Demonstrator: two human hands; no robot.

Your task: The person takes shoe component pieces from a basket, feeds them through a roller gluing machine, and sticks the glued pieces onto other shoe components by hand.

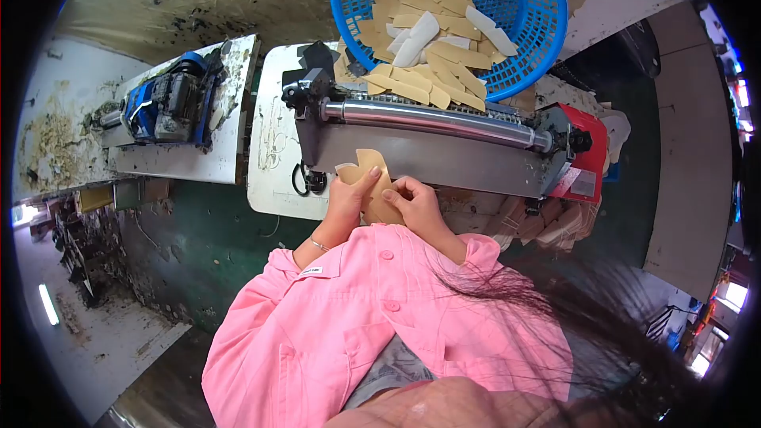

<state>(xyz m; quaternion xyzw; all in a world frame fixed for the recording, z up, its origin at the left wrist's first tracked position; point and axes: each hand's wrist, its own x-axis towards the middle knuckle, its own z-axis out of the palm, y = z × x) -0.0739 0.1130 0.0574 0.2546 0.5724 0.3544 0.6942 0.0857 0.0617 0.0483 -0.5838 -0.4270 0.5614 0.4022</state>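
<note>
Head view — left hand (346,196) and right hand (416,206) both pinched tan pieces (369,160) before the roller machine (436,124); many more lay in the blue basket (548,32) — finished or waiting, unclear

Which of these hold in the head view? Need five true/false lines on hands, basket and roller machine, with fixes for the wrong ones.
1. The left hand and right hand both touch tan cut pieces. True.
2. The blue plastic basket holds only tan pieces. False: white pieces lie in it with tan ones.
3. The metal roller lies between the hands and the basket in the picture. True.
4. The red end cover is at the roller's left end. False: it is at the right end in the picture.
5. Both hands wear gloves. False: both are bare.
</note>
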